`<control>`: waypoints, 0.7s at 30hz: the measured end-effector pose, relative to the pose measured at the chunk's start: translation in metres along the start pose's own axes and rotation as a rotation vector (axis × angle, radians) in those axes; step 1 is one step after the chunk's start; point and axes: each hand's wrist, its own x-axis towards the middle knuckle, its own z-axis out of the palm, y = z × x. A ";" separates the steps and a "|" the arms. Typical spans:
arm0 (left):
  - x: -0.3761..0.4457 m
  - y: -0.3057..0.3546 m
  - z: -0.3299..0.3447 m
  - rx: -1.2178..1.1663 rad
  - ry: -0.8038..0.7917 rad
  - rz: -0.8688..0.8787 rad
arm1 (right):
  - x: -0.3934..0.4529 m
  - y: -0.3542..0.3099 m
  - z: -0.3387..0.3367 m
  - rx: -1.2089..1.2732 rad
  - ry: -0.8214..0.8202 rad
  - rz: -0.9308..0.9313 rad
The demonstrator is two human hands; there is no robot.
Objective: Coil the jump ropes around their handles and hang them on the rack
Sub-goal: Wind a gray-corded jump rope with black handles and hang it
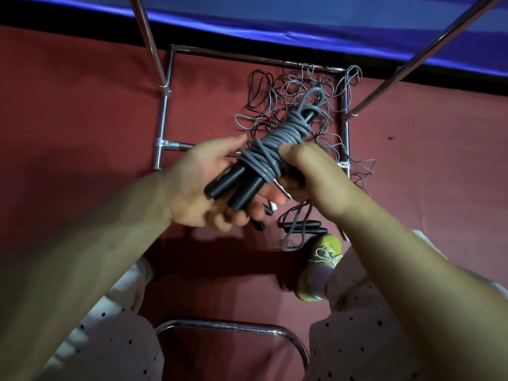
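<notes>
1. Progress first: one grey jump rope [270, 145] is wound tight round its pair of black handles [236, 188], held together side by side above the base frame of the rack [165, 116]. A short loop of grey cord [313, 96] sticks out past the far end of the bundle, which I judge is what will go over the rack.

2. Coiling of this rope looks finished or nearly so; hanging is not yet done.

3. Much is left. A tangle of loose ropes [297, 86], grey and dark, lies on the red floor [82, 92] inside the far right corner of the rack's base frame. Another pair of black handles [305, 226] lies just outside the near side of that frame, close to a yellow shoe [321, 268], with cord uncoiled.

4. No coiled rope can be seen hanging on the rack's upright poles [143, 28]; its top is out of view.

5. The left hand [203, 182] is palm-up under the bare handle ends, fingers loosely spread and cradling them, thumb stretched along the bundle's side.

6. The right hand [305, 171] grips the wound middle from the other side, thumb pressed on the coils, fingers curled underneath and mostly hidden.

7. Both forearms reach forward over the near edge of the rack's base.
</notes>
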 end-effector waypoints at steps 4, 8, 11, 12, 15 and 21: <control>-0.001 0.003 0.001 0.007 0.097 0.041 | 0.002 0.003 0.000 -0.096 -0.051 -0.011; 0.006 0.003 0.010 0.035 0.318 0.129 | 0.004 0.004 -0.001 -0.204 -0.088 -0.017; 0.010 -0.001 0.009 0.128 0.406 0.167 | 0.007 0.009 -0.002 -0.223 -0.036 0.054; 0.011 -0.004 0.005 0.169 0.440 0.192 | 0.008 0.012 -0.003 -0.261 -0.019 0.081; 0.013 -0.006 0.001 0.253 0.562 0.204 | 0.007 0.016 -0.002 -0.392 0.023 0.195; 0.016 -0.010 -0.003 0.383 0.625 0.165 | 0.005 0.016 -0.003 -0.460 0.103 0.276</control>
